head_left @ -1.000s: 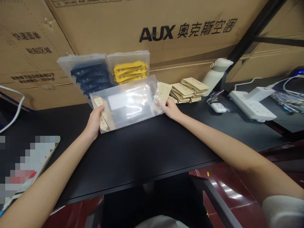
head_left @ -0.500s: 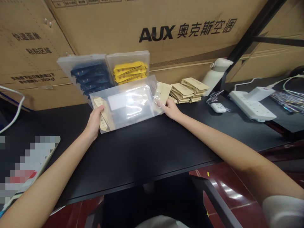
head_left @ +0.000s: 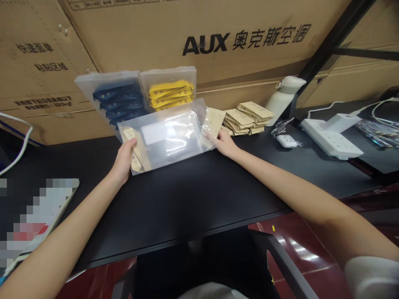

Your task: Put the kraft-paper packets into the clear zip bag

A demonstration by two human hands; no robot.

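Note:
My left hand (head_left: pixel 124 160) grips the left end of a clear plastic box (head_left: pixel 171 135), thumb on its front face. Inside that end lie kraft-paper packets (head_left: pixel 134 154). At the box's right end, by its flap, my right hand (head_left: pixel 225 142) is closed on another kraft packet (head_left: pixel 215 120), partly behind the clear plastic. Behind the box stand a clear container with dark blue packets (head_left: pixel 123 99) and one with yellow packets (head_left: pixel 171 93). More kraft packets are piled (head_left: pixel 246 118) just beyond my right hand.
A white bottle (head_left: pixel 285 97), an earphone case (head_left: pixel 286 141) and a white power strip (head_left: pixel 332 139) sit on the right of the black table (head_left: pixel 187 199). Large cardboard boxes (head_left: pixel 237 66) form the back. A blurred flat item (head_left: pixel 34 224) lies at left.

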